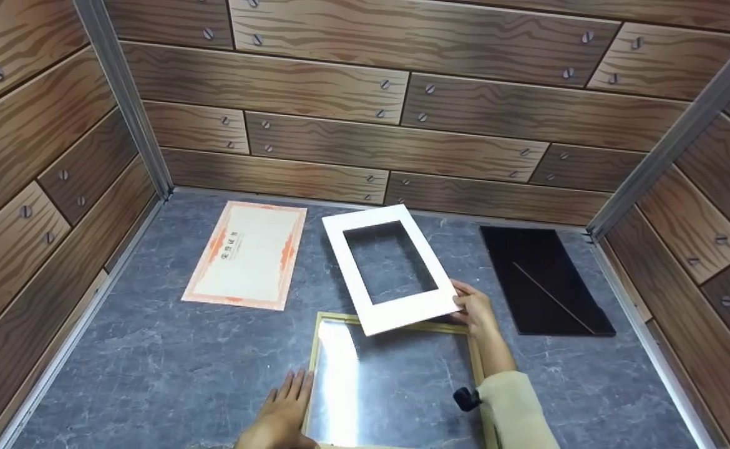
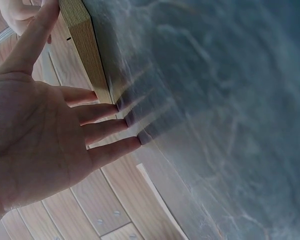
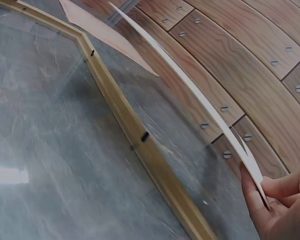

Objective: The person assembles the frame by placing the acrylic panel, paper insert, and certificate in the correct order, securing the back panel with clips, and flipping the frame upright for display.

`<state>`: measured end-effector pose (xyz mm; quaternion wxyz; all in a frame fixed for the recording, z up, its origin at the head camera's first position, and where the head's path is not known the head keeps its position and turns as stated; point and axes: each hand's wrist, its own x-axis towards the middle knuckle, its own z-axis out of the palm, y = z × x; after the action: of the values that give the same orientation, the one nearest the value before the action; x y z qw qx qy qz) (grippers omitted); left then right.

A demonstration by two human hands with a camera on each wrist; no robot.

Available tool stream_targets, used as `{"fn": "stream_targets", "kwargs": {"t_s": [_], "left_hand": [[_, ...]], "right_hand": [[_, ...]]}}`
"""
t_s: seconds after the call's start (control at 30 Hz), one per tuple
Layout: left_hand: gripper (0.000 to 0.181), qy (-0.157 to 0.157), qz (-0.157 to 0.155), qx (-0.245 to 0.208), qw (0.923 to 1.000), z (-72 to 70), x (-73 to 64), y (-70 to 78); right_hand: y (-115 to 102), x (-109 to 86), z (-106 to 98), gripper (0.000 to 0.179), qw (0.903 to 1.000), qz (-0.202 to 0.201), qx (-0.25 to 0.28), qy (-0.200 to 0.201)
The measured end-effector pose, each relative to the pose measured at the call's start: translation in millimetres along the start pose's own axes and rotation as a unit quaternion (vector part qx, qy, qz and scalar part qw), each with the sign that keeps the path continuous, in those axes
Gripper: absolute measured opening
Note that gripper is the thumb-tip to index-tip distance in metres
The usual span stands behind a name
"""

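Head view: A person's right hand [image 1: 477,308] pinches the near right corner of a white rectangular card mat with a cut-out window [image 1: 408,307], raised over the far rail of a gold-toned rectangular frame with a clear pane [image 1: 314,349]. The mat's long axis slants from far left to near right. The left hand [image 1: 281,411], fingers straight, lies along the frame's left rail, well apart from the mat. Farther left, a cream paper certificate with an orange-red border [image 1: 249,268] reads "荣誉证书" sideways; its finer print is too small to make out. A black rectangular panel [image 1: 540,274] lies at right.

Left wrist view: The left hand's fingers extend, holding nothing, beside the frame.

Right wrist view: Thumb and fingers grip the mat, seen nearly edge-on and apart from the frame. No brand is legible.
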<state>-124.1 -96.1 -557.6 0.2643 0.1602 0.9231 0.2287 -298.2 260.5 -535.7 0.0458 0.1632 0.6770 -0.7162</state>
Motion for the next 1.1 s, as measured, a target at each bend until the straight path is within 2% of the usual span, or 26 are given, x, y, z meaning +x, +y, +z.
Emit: {"fn": "stream_targets", "kwargs": {"t_s": [0.2, 0.43, 0.8, 1.1], "left_hand": [[0.108, 0.0, -0.002, -0.004, 1.0, 0.0, 1.2, 0.2], [0.109, 0.012, -0.006, -0.001, 0.9999, 0.8, -1.6, 2.8], [0.114, 0.027, 0.003, 0.009, 0.9996, 1.3, -5.7, 5.4], [0.114, 0.021, -0.001, 0.003, 0.9998, 1.6, -2.9, 3.3]], "right_hand": [[-2.1, -9.4, -14.7, 0.046, 0.999, -0.023, -0.022, -0.033], [0.8, -23.6, -34.0, 0.045, 0.9939, -0.036, -0.034, -0.098], [4.4, -43.4, -58.4, 0.047, 0.9827, -0.029, -0.074, -0.168], [10.0, -48.6, -81.2, 0.046, 0.9771, -0.011, -0.086, -0.194]]}}
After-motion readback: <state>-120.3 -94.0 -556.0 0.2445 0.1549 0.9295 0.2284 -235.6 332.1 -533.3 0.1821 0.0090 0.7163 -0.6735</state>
